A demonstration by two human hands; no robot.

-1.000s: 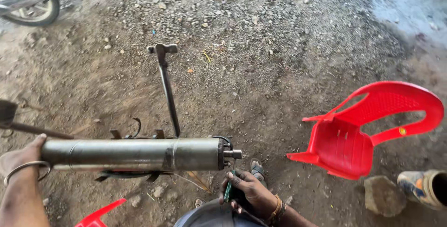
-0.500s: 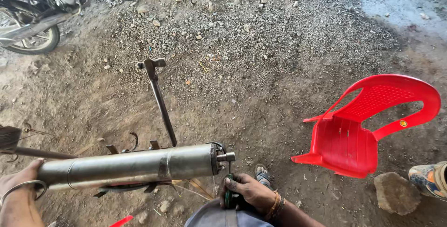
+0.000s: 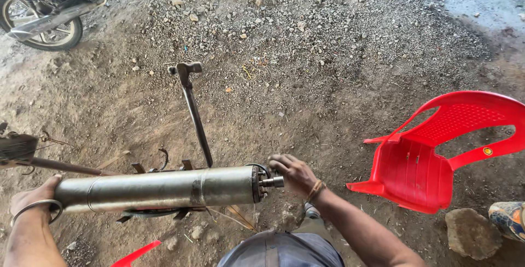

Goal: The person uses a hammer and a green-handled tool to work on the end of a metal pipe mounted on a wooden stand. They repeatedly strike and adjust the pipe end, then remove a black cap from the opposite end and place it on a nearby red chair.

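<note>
Head view — gravelly dirt floor (image 3: 328, 53) — red chair (image 3: 437, 157)

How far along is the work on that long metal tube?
The metal tube already lies clamped in a stand. In hand: the left hand steadies its far end, the right hand touches the small shaft sticking out. Nothing looks removed yet; the long wrench stands untouched.

A small round yellow sticker (image 3: 487, 151) sits on the red plastic chair's (image 3: 432, 163) armrest, right side.
</note>
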